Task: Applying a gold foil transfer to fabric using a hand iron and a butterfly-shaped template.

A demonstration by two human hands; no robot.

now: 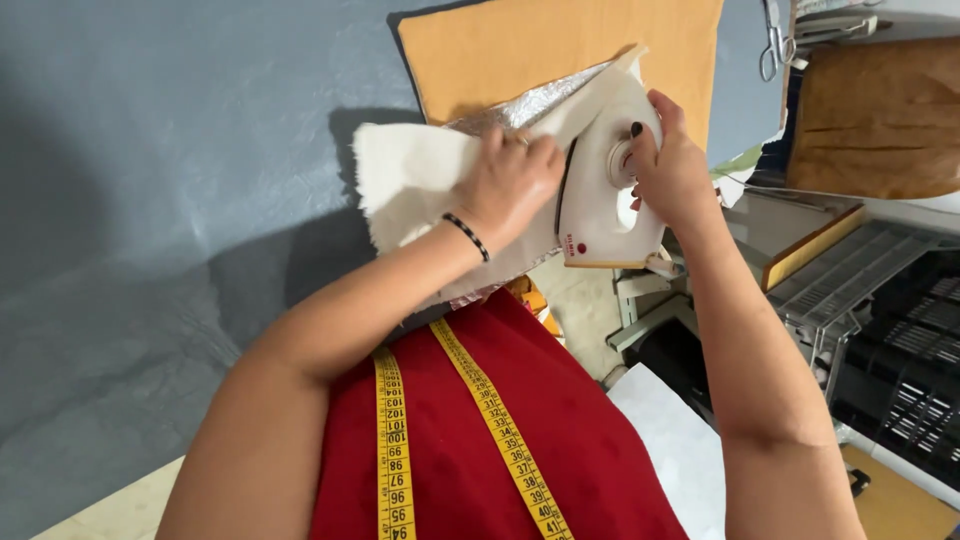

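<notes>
You've got one white iron point(600, 190) and one white cloth point(410, 175) on the desk point(150, 200). Your right hand point(672, 165) curls around the iron's dial; your left hand point(510, 185) presses flat, fingers bent, onto the cloth.

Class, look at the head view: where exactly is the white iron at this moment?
The white iron sits right of centre, under the right hand, beside the left hand pressing white cloth.
</notes>
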